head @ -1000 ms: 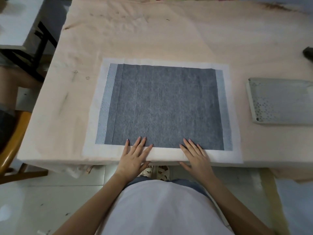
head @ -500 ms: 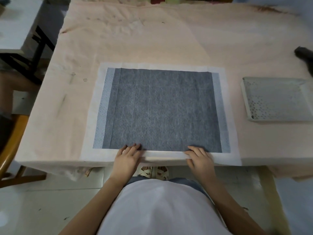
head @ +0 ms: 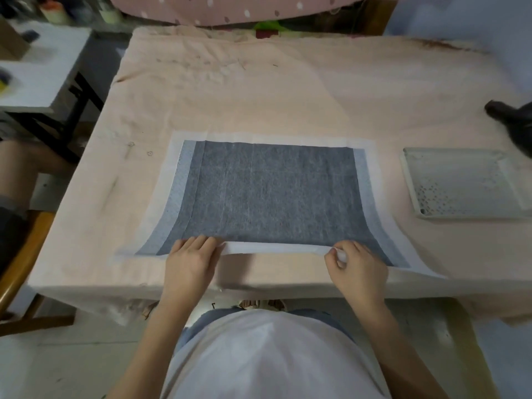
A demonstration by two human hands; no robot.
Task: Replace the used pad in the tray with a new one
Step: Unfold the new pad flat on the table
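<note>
- Pad lies flat on the table, near edge lifted.
- Left hand and right hand both pinch that edge.
- Tray sits apart on the right, looks empty, though it's blurry.

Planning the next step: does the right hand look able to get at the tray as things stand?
Probably yes: the cloth between the right hand and the tray lies bare, but it pinches the pad.

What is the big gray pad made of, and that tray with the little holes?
The pad looks like soft, fuzzy, matte fiber with a thin white papery border; its near edge bends as the hands lift it. The tray looks like hard, smooth, pale plastic, though painted metal is possible: stiff rim, neat punched holes.
</note>
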